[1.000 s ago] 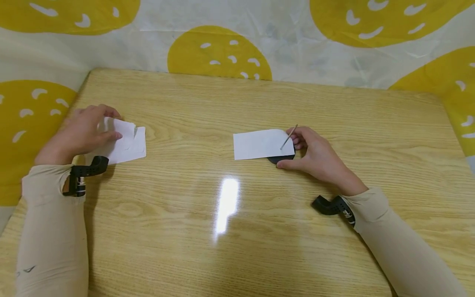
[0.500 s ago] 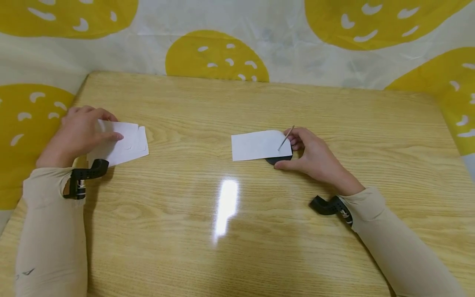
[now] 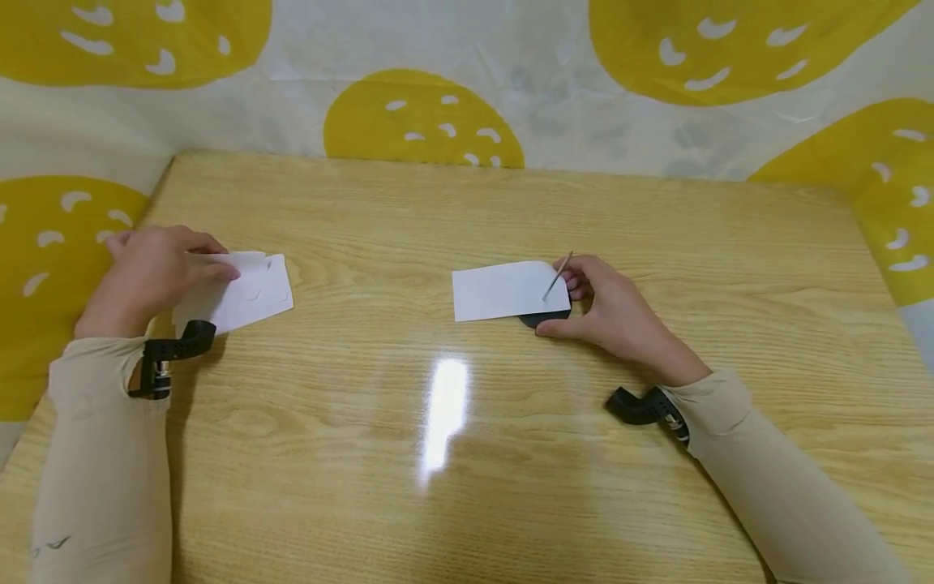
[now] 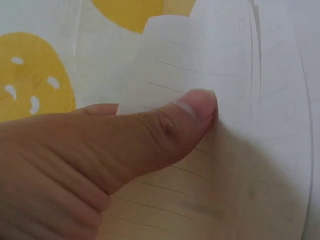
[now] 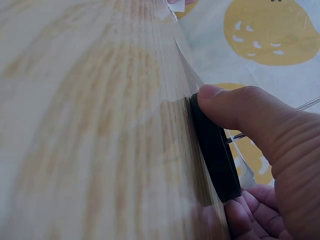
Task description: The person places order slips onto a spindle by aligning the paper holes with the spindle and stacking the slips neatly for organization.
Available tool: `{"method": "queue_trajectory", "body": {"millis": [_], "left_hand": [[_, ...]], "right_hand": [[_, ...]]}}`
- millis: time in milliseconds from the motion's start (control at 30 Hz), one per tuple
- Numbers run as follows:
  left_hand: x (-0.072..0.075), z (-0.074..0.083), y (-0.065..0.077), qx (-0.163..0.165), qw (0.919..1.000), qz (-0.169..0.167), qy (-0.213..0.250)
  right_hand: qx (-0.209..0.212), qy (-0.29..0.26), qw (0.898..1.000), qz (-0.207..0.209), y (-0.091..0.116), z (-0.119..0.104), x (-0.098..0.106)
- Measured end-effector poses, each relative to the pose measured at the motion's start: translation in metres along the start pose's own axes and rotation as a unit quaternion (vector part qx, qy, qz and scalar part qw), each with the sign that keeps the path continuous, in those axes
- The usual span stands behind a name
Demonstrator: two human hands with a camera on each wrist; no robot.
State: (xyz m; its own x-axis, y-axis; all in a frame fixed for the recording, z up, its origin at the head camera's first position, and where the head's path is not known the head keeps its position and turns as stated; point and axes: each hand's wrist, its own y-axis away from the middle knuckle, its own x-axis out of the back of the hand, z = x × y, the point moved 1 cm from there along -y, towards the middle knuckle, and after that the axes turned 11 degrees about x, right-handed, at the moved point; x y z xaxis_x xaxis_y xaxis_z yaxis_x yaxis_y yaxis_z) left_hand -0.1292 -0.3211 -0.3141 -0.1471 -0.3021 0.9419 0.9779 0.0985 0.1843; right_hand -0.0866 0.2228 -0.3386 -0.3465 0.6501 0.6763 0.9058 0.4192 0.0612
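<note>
My left hand [image 3: 156, 272] pinches white paper slips [image 3: 251, 292] at the left end of the table. In the left wrist view, its thumb [image 4: 195, 107] presses on a sheet with ruled lines [image 4: 165, 185]; its other fingers are mostly hidden behind the paper. My right hand [image 3: 620, 312] grips the round black base [image 3: 543, 319] of a bill spike between thumb and fingers. The thin metal spike [image 3: 558, 274] leans up to the right through a single white slip [image 3: 496, 292]. That slip lies over part of the base and reaches out to the left.
Both hands work over a wood-grain table [image 3: 350, 389], with a bright light reflection [image 3: 443, 414] near its middle. A white cloth with yellow shapes [image 3: 423, 118] hangs behind the back edge and along both sides. Black camera mounts [image 3: 178, 345] sit on the wrists.
The head view has shifted, so the table sits slightly lower. My left hand has turned a little on the slips, and a finger now sticks out at its left. My right hand keeps its grip.
</note>
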Motion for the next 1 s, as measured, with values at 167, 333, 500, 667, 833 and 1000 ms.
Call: {"method": "queue_trajectory", "body": {"millis": [167,333,500,667,833,1000], "left_hand": [[0.000,0.000,0.002,-0.009,0.9997,0.021,-0.008],[0.003,0.003,0.006,-0.030,0.9986,0.035,-0.026],[0.009,0.006,0.011,-0.049,0.9980,0.013,-0.037],[0.012,0.009,0.015,-0.039,0.9988,0.001,-0.029],[0.015,0.014,0.018,-0.040,0.9987,0.018,-0.028],[0.018,0.019,0.021,-0.064,0.9963,0.055,-0.019]], "right_hand": [[0.002,-0.003,1.000,0.001,0.001,0.001,-0.001],[0.006,0.005,1.000,0.003,0.001,0.001,-0.001],[0.008,0.007,1.000,0.005,0.001,0.002,-0.001],[0.008,0.006,1.000,0.003,0.001,0.003,-0.001],[0.006,0.005,1.000,0.001,0.002,0.003,-0.001],[0.005,0.004,1.000,-0.001,0.002,0.002,0.000]]}}
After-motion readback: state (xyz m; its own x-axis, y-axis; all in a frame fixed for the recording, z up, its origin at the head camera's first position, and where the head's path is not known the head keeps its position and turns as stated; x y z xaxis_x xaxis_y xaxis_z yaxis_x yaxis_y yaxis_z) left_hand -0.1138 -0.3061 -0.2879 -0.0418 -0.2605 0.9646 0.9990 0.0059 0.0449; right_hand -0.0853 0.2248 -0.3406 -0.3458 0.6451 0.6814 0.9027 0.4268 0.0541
